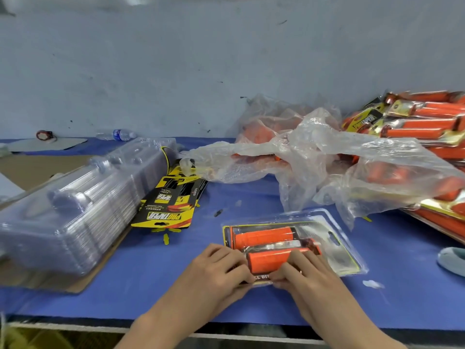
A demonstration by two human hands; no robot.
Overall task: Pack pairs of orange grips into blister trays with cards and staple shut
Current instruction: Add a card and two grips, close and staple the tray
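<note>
Being pinched at its rim by left hand and right hand, the blister tray is judged light, springy

A pale blue-grey wall fills the upper half of the view, unevenly painted and flecked with small dark scuffs and scratches. At its foot it meets the counter, covered in a bright blue sheet that runs to a dark front edge with a pale strip beneath. The light is soft and even, casting only faint shadows.
</note>
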